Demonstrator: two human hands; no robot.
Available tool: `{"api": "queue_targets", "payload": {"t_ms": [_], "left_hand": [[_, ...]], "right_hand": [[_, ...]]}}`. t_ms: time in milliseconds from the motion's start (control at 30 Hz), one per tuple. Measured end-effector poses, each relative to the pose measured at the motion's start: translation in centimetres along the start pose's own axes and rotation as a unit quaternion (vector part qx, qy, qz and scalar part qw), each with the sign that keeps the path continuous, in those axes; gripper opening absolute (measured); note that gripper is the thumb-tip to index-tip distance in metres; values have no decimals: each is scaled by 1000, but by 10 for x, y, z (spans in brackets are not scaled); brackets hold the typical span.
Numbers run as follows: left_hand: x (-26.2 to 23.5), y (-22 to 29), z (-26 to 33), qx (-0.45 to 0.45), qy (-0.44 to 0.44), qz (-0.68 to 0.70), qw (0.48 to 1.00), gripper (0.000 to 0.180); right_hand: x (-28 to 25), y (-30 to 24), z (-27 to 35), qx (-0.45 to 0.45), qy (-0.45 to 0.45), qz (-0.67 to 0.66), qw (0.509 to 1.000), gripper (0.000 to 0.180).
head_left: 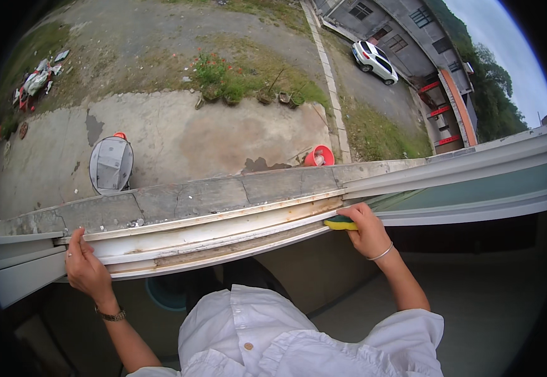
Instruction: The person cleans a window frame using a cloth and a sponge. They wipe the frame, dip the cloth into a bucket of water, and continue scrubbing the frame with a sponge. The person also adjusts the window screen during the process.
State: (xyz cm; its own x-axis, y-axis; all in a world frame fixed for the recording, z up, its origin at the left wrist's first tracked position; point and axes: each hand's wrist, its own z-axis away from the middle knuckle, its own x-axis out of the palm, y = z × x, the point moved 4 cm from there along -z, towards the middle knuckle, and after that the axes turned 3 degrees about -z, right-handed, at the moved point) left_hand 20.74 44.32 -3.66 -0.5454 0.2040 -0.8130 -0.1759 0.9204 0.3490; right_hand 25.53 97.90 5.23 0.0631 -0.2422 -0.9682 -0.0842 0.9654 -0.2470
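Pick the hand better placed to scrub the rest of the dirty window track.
Right. The right hand already presses the yellow-green sponge into the grimy white metal window track. The left hand holds nothing, just gripping the track's far end, likely for support.

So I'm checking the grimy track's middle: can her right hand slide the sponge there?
Probably yes: the right hand already presses the yellow sponge into the window track, and nothing blocks the channel leftward.

Single head view, worn on your head, fisheye, upright. Looks steeply down over window track (217,234), close, within your arm's reach. Your white shirt (298,339) fills near edge. Far beyond sill: yard well below, white car (375,61) far right.
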Motion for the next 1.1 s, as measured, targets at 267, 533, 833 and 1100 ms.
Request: {"api": "queue_targets", "payload": {"t_ms": [267,533,833,1100], "left_hand": [[-2,0,0,-1,1,-2,1000,25],[-1,4,-2,-14,7,6,1000,25],[-4,1,0,1,13,7,1000,25],[-4,3,-2,-5,8,13,1000,24]], "right_hand": [[7,-9,6,-13,-15,37,999,35],[22,-15,4,20,6,3,1000,30],[26,-37,-2,34,64,99,992,22],[41,-39,-7,37,37,94,994,18]]}}
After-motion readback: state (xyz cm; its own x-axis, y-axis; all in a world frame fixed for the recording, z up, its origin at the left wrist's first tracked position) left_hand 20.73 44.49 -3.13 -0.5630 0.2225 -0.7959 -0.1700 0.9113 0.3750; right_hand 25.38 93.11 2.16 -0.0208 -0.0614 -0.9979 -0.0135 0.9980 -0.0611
